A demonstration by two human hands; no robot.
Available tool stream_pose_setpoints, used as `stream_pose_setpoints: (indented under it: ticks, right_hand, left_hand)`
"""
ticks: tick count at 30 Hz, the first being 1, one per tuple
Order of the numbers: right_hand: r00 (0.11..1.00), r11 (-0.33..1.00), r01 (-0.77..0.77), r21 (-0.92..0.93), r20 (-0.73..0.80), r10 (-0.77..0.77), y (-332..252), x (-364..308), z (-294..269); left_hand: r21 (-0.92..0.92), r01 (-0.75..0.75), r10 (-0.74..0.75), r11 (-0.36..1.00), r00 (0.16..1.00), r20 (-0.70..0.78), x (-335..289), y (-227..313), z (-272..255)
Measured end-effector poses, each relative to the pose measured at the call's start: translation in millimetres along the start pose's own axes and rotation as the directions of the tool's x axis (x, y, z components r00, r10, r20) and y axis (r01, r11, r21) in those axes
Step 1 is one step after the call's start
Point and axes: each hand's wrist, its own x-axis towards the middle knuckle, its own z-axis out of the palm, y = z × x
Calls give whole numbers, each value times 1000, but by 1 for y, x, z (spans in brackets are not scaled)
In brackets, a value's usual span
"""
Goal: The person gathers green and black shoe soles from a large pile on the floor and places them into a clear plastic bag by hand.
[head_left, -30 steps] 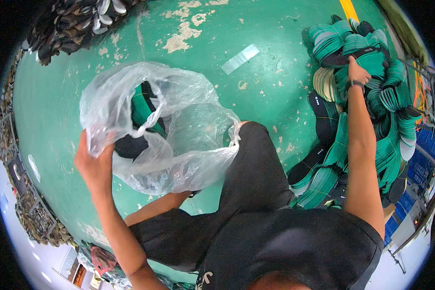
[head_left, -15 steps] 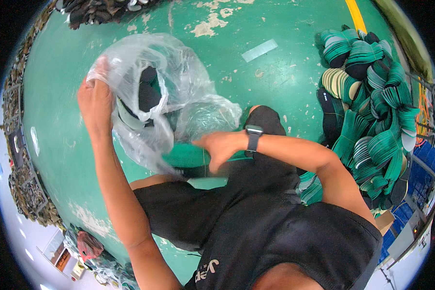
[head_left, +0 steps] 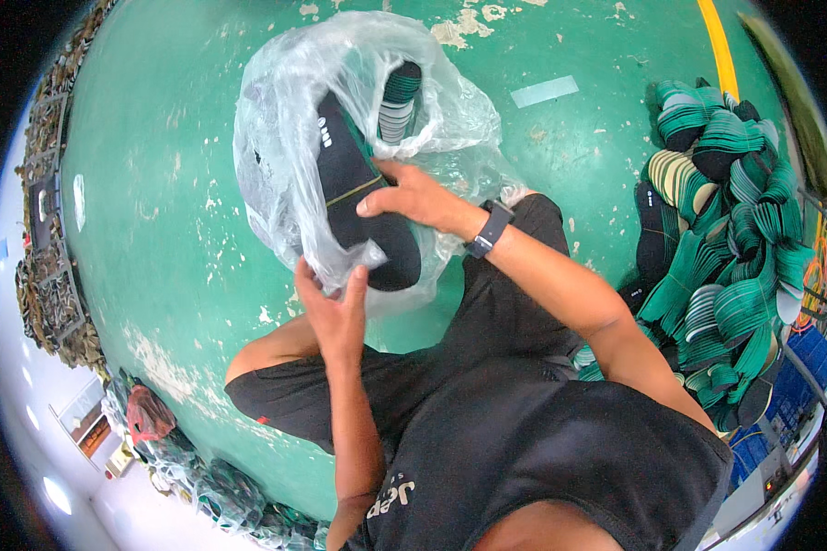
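Observation:
A clear plastic bag (head_left: 271, 138) stands on the floor in front of me with its mouth spread. My left hand (head_left: 337, 312) pinches the near edge of the bag between thumb and fingers. My right hand (head_left: 420, 197) grips the right side of a bundle of insoles (head_left: 386, 243), black on top and held by a thin tan band. That bundle lies tilted, its far end within the bag mouth and its near end over the rim. Deeper in the bag another stack of insoles (head_left: 398, 101) shows green and grey edges.
To my right lies a big heap of banded green, black and grey insole bundles (head_left: 726, 239). A pale strip (head_left: 544, 92) is stuck to the green floor (head_left: 175, 184), and a yellow line (head_left: 719, 46) runs beyond. More filled bags (head_left: 220, 487) lie at the lower left.
My right hand has brought the insole bundle up from beside my legs into the bag mouth. The left hand has moved from the bag's far left to its near edge.

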Motion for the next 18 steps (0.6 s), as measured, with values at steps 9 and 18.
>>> stream_pose_setpoints:
  ticks: [9, 18]
  right_hand:
    - [994, 994, 87, -71, 73, -82, -6, 31, 39]
    - [965, 664, 60, -745, 212, 152, 71, 7, 86]
  left_hand:
    - [-339, 220, -284, 915, 947, -151, -8, -24, -60]
    - [213, -199, 279, 957, 837, -471, 37, 58, -131]
